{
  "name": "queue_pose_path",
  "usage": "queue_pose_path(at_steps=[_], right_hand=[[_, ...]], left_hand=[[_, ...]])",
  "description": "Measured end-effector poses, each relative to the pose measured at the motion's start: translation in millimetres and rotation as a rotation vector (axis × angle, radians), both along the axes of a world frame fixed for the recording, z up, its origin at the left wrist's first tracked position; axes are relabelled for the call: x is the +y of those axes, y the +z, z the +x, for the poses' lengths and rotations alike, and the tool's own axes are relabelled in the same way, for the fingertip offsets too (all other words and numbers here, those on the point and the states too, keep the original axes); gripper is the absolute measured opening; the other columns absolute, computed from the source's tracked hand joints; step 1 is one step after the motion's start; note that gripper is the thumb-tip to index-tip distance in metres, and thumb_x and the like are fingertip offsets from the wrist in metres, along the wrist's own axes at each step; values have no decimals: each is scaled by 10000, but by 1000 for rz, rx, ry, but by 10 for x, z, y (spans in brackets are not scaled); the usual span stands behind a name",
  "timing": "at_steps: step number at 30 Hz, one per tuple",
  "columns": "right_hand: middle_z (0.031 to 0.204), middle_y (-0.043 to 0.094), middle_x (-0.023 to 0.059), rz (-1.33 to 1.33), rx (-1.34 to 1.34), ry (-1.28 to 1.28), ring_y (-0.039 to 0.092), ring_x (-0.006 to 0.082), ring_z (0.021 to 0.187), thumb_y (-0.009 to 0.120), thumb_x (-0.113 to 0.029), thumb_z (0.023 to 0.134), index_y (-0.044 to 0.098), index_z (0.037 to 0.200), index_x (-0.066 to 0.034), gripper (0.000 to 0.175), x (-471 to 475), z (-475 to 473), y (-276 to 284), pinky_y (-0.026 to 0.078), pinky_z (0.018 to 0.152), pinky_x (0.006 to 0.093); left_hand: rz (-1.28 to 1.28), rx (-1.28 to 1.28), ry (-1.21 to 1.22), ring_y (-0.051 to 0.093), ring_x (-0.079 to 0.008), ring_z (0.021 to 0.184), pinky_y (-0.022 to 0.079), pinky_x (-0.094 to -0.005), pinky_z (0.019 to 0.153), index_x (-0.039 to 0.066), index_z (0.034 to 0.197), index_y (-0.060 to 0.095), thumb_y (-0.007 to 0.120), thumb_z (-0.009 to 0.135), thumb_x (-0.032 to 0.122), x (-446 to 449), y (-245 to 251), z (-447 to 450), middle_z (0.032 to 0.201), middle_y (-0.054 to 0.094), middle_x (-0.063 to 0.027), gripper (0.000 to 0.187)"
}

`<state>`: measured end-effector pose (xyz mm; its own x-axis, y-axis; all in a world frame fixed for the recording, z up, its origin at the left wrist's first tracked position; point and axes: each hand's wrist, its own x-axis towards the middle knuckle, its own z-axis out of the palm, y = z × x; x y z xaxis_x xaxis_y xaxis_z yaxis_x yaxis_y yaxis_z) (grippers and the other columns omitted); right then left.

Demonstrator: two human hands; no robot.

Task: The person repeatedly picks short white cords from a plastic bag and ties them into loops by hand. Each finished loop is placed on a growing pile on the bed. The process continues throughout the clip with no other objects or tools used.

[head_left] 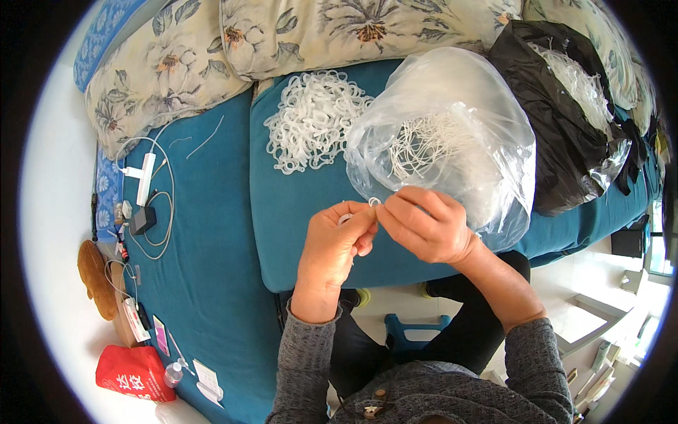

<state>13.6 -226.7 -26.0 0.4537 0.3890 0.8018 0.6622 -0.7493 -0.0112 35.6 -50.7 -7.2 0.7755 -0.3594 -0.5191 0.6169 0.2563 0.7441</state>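
Observation:
My left hand [333, 238] and my right hand [426, 225] meet fingertip to fingertip over the front of a teal cushion. A small loop of white cord [374, 201] stands up between the pinched fingertips. Against my left fingers shows part of a whitish ring [345, 218], mostly hidden. Just beyond my right hand lies an open clear plastic bag [503, 132] with a tangle of thin white cords [424, 143] inside. A pile of translucent white plastic loops [312, 119] lies to the left of the bag.
A black plastic bag [545, 116] holding clear plastic pieces [577, 79] is at the right. Floral pillows [318, 32] line the back. At the left lie a white power strip [144, 179], cables, a black adapter [142, 220], a clear bottle [173, 374] and a red bag [132, 371].

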Motion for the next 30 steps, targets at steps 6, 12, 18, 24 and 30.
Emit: queue_pose_path(at_steps=[6,12,18,24,30], right_hand=[[835,618,71,324,649,81,605,233,761,658,-17,685,633,833,-31,150,-106,-21,155,498,611,323],[737,621,80,815,1233,72,594,149,661,668,-38,784,632,833,2,73,-206,-88,337,487,603,307],[745,625,26,1114,1472,211,566,67,657,685,-88,837,641,836,8,106,-289,-79,313,481,537,220],[791,628,29,1279,1548,336,582,80,672,675,-94,867,635,898,4,110,-310,-74,310,486,552,211],[861,659,82,1312,1628,429,623,107,726,681,-134,872,639,984,49,219,-313,-61,355,545,581,228]], left_hand=[[406,-499,-56,494,-68,528,381,-202,478,-39,802,617,636,841,3,-140,-20,-127,671,581,-32,60],[520,-926,-81,489,-60,541,388,-207,485,-28,810,601,652,800,-43,-236,-28,-166,689,560,-27,54],[366,-844,-113,491,-47,586,389,-201,520,-20,826,616,683,802,-31,-226,25,-136,680,538,-12,71],[148,-633,-102,460,-25,644,347,-187,546,-6,863,640,681,846,19,-188,22,-133,748,567,14,51],[-25,-460,-43,448,-19,664,328,-175,568,16,856,640,669,861,56,-165,9,-131,761,569,24,50]])
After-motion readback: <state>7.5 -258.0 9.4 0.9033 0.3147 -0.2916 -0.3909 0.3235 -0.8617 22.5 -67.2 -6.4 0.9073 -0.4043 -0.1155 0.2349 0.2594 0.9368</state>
